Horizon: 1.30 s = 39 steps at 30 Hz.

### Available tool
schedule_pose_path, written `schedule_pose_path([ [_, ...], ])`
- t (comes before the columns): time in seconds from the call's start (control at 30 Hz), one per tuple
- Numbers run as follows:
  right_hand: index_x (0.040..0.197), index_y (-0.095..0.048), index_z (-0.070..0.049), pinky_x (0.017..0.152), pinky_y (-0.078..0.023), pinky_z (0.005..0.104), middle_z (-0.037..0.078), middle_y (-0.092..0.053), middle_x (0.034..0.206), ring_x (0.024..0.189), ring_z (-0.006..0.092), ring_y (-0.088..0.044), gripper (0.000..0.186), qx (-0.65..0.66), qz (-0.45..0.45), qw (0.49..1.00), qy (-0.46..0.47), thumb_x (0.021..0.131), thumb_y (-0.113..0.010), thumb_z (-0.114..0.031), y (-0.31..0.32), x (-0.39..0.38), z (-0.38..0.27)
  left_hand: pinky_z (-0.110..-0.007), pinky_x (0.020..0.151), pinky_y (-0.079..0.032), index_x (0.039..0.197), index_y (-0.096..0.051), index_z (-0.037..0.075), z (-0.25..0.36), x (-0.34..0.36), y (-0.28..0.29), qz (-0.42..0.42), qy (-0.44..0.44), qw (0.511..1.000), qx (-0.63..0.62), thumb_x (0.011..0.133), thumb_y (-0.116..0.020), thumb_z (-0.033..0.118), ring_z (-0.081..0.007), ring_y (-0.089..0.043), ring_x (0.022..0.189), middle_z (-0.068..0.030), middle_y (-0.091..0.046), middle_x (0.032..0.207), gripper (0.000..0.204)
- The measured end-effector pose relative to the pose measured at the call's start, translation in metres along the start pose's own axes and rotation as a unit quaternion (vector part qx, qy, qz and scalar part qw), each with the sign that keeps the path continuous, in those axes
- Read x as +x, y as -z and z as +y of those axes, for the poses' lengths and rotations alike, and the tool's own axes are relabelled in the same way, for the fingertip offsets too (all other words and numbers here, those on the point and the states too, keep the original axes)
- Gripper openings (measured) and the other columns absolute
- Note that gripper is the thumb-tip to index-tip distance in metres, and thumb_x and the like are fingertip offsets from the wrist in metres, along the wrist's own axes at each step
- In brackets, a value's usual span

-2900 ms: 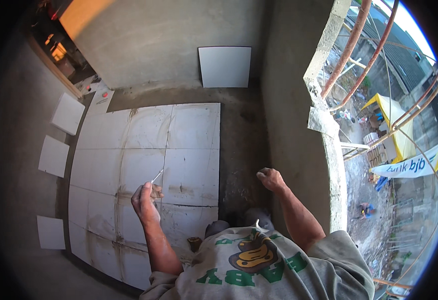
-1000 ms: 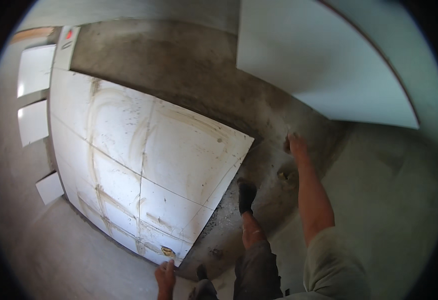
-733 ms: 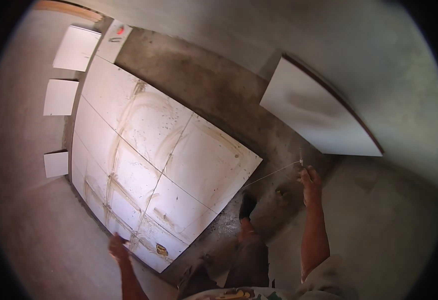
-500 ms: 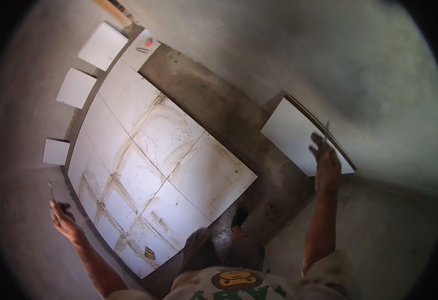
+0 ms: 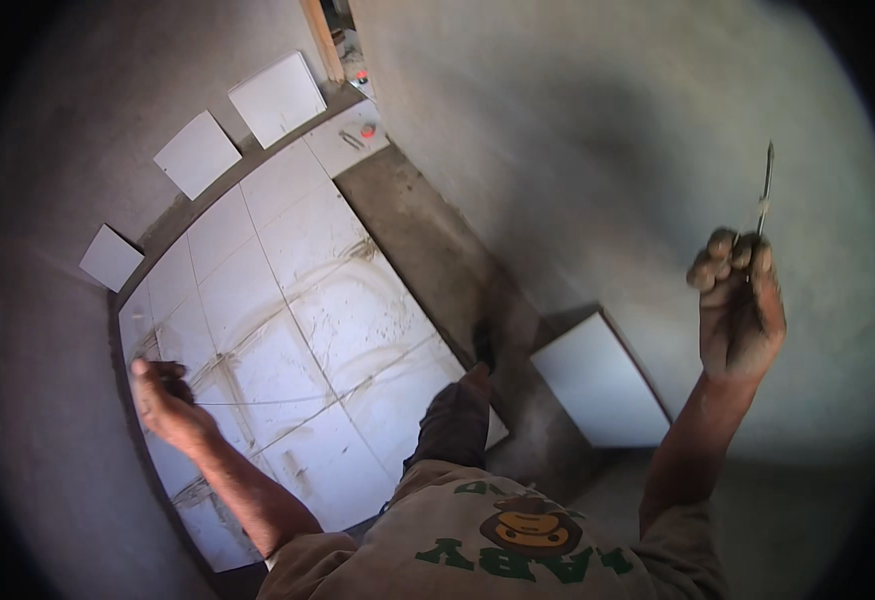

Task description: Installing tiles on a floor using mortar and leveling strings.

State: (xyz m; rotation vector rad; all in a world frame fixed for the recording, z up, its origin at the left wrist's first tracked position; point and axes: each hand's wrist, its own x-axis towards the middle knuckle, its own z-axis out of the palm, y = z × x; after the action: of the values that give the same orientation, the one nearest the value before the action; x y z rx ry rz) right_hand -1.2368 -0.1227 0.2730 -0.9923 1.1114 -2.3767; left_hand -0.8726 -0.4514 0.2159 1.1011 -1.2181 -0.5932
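Note:
My right hand [image 5: 740, 310] is raised before the grey wall at the right. Its fingers are closed around a slim pointed metal spike [image 5: 767, 185], tip upward, with a pale bit partway along it. Over the left side of the tiled floor, my left hand [image 5: 173, 408] has its fingers curled. From it a thin dark string [image 5: 268, 402] stretches rightward above the tiles; its far end fades from sight. Below both hands lie white floor tiles [image 5: 248, 310], smeared with brownish mortar.
Three loose white tiles [image 5: 198, 155] lean along the left wall. A bigger white tile [image 5: 603, 385] leans at the right wall. Bare cement floor [image 5: 408, 215] runs beside the laid tiles. Pliers [image 5: 353, 140] and a red round thing [image 5: 368, 130] lie at the far end, near a wooden door frame [image 5: 324, 40].
My right hand has risen up and rightward with the spike. The left hand has shifted slightly right and up over the tiles. My view has turned, and a leg has stepped forward.

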Motion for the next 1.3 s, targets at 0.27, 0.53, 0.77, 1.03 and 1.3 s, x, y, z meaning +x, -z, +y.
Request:
schedule_pose_path([
  [0.27,0.089,-0.058,-0.001,0.067,-0.05,0.0338,0.016,-0.062,0.083,0.071,0.0204,-0.061,0.024,-0.134,0.082,0.967,-0.199,0.093,-0.055,-0.024,0.02,0.165,0.166,-0.024,0.042,-0.028,0.064,-0.055,0.007,-0.077,0.017,-0.261,-0.189,0.136,0.972,-0.043,0.096,-0.051,0.027,-0.0053,-0.037,0.045,-0.0021,-0.054,0.057,0.039],
  [0.53,0.088,-0.059,0.002,0.071,-0.05,0.0336,0.015,-0.066,0.087,0.074,0.0199,-0.063,0.027,-0.158,-0.005,0.945,-0.287,0.093,-0.053,-0.024,-0.031,0.328,0.287,-0.025,0.047,-0.04,0.071,-0.062,0.001,-0.051,0.101,-0.411,-0.377,0.039,0.926,0.0,0.094,-0.059,0.027,-0.0065,-0.049,0.049,-0.0048,-0.065,0.065,0.035],
  [0.77,0.087,-0.059,0.002,0.07,-0.05,0.0336,0.014,-0.065,0.084,0.073,0.0211,-0.063,0.029,-0.214,-0.077,0.904,-0.361,0.09,-0.057,-0.028,-0.051,0.449,0.396,-0.025,0.049,-0.042,0.076,-0.064,-0.002,-0.101,0.151,-0.435,-0.25,0.118,0.961,0.02,0.092,-0.059,0.024,-0.0099,-0.052,0.049,-0.0058,-0.065,0.065,0.032],
  [1.03,0.087,-0.06,0.002,0.071,-0.049,0.0329,0.013,-0.065,0.084,0.072,0.0193,-0.061,0.029,-0.207,-0.171,0.916,-0.297,0.091,-0.054,-0.026,-0.144,0.621,0.525,-0.023,0.045,-0.034,0.076,-0.066,-0.002,-0.124,0.243,-0.448,-0.028,0.202,0.977,0.07,0.088,-0.06,0.021,-0.0066,-0.045,0.046,-0.0044,-0.061,0.062,0.026],
  [1.3,0.089,-0.061,0.003,0.071,-0.049,0.033,0.013,-0.065,0.085,0.073,0.0193,-0.061,0.029,-0.229,-0.188,0.9,-0.32,0.091,-0.053,-0.024,-0.181,0.703,0.615,-0.026,0.052,-0.036,0.082,-0.067,-0.001,-0.192,0.317,-0.536,-0.064,0.157,0.977,0.133,0.096,-0.052,0.035,-0.0081,-0.049,0.054,-0.0026,-0.057,0.057,0.041],
])
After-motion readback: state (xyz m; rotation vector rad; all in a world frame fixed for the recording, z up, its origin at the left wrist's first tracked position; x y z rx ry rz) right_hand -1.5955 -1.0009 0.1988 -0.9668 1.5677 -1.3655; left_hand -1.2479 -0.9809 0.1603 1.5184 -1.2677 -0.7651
